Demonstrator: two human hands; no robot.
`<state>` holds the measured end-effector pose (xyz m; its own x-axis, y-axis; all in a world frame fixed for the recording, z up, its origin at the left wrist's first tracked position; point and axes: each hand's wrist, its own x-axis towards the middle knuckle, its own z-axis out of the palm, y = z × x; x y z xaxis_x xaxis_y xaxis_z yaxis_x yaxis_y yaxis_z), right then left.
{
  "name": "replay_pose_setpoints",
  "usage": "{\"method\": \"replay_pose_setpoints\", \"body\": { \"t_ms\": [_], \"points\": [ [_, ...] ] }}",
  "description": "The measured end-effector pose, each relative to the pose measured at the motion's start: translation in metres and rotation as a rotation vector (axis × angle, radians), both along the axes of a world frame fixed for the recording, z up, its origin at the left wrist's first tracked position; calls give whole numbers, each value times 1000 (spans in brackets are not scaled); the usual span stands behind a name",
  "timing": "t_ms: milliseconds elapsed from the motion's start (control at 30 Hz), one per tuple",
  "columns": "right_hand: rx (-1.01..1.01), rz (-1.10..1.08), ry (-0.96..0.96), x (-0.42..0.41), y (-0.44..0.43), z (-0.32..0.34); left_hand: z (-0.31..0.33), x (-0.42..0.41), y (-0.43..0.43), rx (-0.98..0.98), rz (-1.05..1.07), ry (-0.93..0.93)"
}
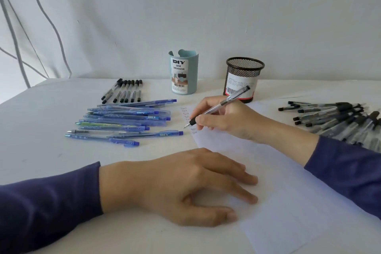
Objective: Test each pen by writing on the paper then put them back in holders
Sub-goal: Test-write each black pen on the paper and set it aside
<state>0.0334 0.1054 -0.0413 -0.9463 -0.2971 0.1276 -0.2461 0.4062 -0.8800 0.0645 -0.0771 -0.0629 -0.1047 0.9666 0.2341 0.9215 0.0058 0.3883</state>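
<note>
My right hand (224,117) pinches a clear pen (214,109) low on its black grip, thumb and forefinger curled round it, with the barrel leaning back over my knuckles towards the black mesh holder (244,68). The tip points down at the near-left part of the paper (288,192), beside a short column of faint written words. They are too small and pale for me to read surely, and I cannot tell whether the tip touches the sheet or hangs just above it. The paper's far-left edge is hard to pick out against the white table (51,130).

My left hand (181,185) lies flat and relaxed, holding nothing, its fingertips resting on the paper's near-left edge.

To the left lies a loose bunch of blue pens (123,121), and behind it a neat row of black-capped pens (125,90). A heap of black pens (334,119) lies at the right, partly hidden behind my right sleeve (346,163). The light blue holder (183,72) stands at the back, well apart from the mesh one, whose lower front is covered by my held pen. I cannot see down into either holder
</note>
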Motion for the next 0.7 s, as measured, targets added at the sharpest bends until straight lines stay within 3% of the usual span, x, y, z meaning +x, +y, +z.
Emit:
{"method": "replay_pose_setpoints", "body": {
  "t_ms": [233, 700],
  "points": [
    [-27, -160, 118, -5, -7, -16, 0, 3, 0, 24, 15, -1],
    [-11, -160, 115, -8, -14, -20, 1, 5, -1, 28, 32, -2]
  ]
}}
